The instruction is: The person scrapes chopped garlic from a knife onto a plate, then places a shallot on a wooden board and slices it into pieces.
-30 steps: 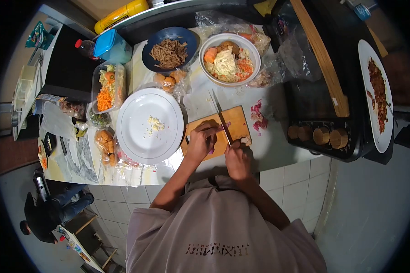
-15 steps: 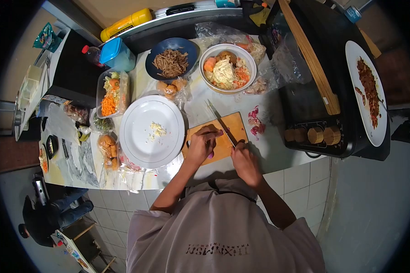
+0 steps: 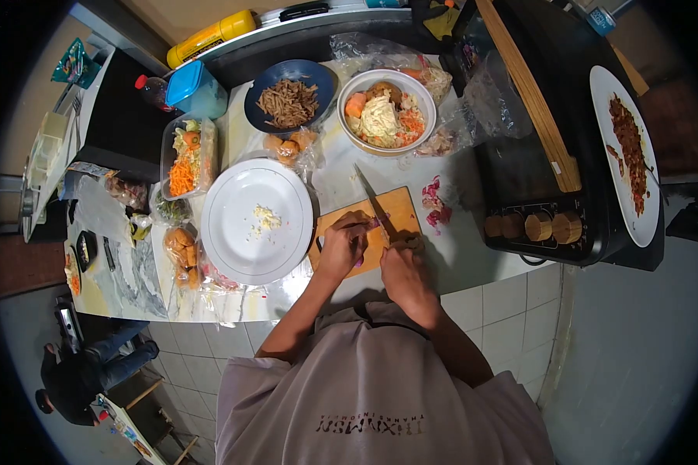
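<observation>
My left hand [image 3: 343, 246] is closed over a wooden cutting board [image 3: 403, 208], its fingertips on a small purple-red shallot [image 3: 377, 222] mostly hidden by the fingers. Another bit of purple shows under that hand. In my right hand [image 3: 406, 277] is a kitchen knife [image 3: 373, 198], gripped by its handle, the blade pointing away from me across the board and right beside the shallot. Reddish shallot peels [image 3: 436, 206] lie on the table just right of the board. A white plate [image 3: 223, 232] with pale yellow chopped bits [image 3: 265, 218] stands to the left.
Behind are a blue bowl [image 3: 254, 114] of brown strips and a white bowl [image 3: 346, 133] of mixed food. A vegetable container [image 3: 167, 155] and bagged brown balls [image 3: 181, 248] sit left. A black oven [image 3: 512, 186] stands right. A person [image 3: 77, 384] is at lower left.
My right hand has shifted a little left with the knife, bringing the blade closer to my left fingertips. My left hand stays nearly in place on the shallot.
</observation>
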Demonstrator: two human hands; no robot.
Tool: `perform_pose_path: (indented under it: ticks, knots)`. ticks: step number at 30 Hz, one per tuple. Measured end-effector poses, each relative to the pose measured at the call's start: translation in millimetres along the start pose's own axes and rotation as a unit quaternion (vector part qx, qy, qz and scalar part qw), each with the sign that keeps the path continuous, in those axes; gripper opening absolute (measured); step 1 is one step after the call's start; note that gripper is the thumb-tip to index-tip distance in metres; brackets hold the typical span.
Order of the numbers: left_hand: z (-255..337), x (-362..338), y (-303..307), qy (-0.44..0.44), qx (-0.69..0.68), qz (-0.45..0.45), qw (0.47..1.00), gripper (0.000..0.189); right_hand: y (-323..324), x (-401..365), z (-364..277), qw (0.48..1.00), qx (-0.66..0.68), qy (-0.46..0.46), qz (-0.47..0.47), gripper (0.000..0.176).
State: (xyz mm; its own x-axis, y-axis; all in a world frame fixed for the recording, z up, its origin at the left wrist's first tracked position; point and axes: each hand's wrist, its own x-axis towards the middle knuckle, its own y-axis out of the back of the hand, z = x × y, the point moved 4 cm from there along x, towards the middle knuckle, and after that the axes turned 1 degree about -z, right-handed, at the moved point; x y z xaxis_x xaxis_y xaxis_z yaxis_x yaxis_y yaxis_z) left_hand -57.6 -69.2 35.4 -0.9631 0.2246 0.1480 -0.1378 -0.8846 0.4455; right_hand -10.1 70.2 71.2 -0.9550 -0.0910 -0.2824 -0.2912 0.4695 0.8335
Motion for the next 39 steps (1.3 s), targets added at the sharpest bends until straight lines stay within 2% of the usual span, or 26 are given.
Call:
perform_pose_path:
  ticks: [3, 5, 6, 7, 9, 11, 12, 14, 15, 17, 18, 20, 21, 23, 26, 33, 36, 39]
  knots:
    - [-3, 1, -2, -0.028, 0.025, 0.010, 0.999, 0.032, 0, -2, -3, 0.999, 0.008, -0.017, -0.038, 0.027]
    - [-5, 0, -4, -0.043, 0.037, 0.021, 0.998, 0.031, -5, -5, -2, 0.999, 0.012, 0.044, -0.004, 0.025]
    - [-6, 0, -4, -0.042, 0.036, 0.020, 0.998, 0.031, -3, -6, -4, 0.999, 0.012, 0.043, -0.006, 0.025]
    - [-6, 0, -5, -0.035, 0.036, 0.017, 0.999, 0.030, 0, -6, -7, 0.999, -0.012, 0.042, -0.011, 0.017]
    - [-5, 0, -4, -0.027, 0.034, 0.014, 0.999, 0.029, -2, -9, -7, 0.998, -0.035, 0.040, -0.017, 0.012]
    - [0, 1, -1, -0.054, 0.046, 0.026, 0.997, 0.031, -5, -15, -8, 0.989, -0.066, 0.119, 0.061, 0.011]
    - [1, 2, 0, -0.052, 0.045, 0.027, 0.997, 0.031, -8, -15, -7, 0.989, -0.066, 0.119, 0.059, 0.011]
    - [3, 3, -1, -0.038, 0.030, 0.020, 0.999, 0.034, -12, -18, -9, 0.974, -0.165, 0.135, 0.079, 0.011]
    - [3, 3, -1, -0.036, 0.028, 0.020, 0.999, 0.034, -10, -16, -10, 0.974, -0.166, 0.135, 0.077, 0.011]
    - [2, 3, -1, -0.047, 0.027, 0.024, 0.998, 0.040, -7, -11, -6, 0.999, 0.006, 0.039, 0.017, 0.027]
    - [2, 3, 0, -0.044, 0.027, 0.024, 0.998, 0.040, -8, -8, -7, 0.999, 0.006, 0.039, 0.014, 0.027]
    - [3, 4, 0, -0.064, 0.047, 0.029, 0.996, 0.046, -14, -4, -3, 1.000, -0.009, -0.026, 0.009, 0.028]
    - [4, 6, 1, -0.062, 0.048, 0.030, 0.996, 0.046, -22, -2, 0, 1.000, -0.009, -0.025, 0.007, 0.028]
    - [6, 6, 1, -0.061, 0.041, 0.017, 0.997, 0.049, -38, -1, 9, 0.991, -0.119, -0.031, 0.059, 0.025]
    - [1, 4, 1, -0.040, 0.052, 0.002, 0.998, 0.046, -41, -1, 12, 0.983, -0.156, -0.008, 0.094, 0.027]
    - [1, 4, 1, -0.036, 0.053, -0.014, 0.998, 0.038, -26, 7, 29, 0.993, -0.114, -0.002, 0.038, 0.030]
    - [3, 3, 1, -0.056, 0.032, 0.020, 0.998, 0.035, -10, 9, 32, 0.999, -0.044, 0.000, 0.007, 0.030]
    - [2, 3, 3, -0.012, 0.022, -0.008, 1.000, 0.033, -8, 8, 34, 1.000, -0.003, 0.004, -0.018, 0.030]
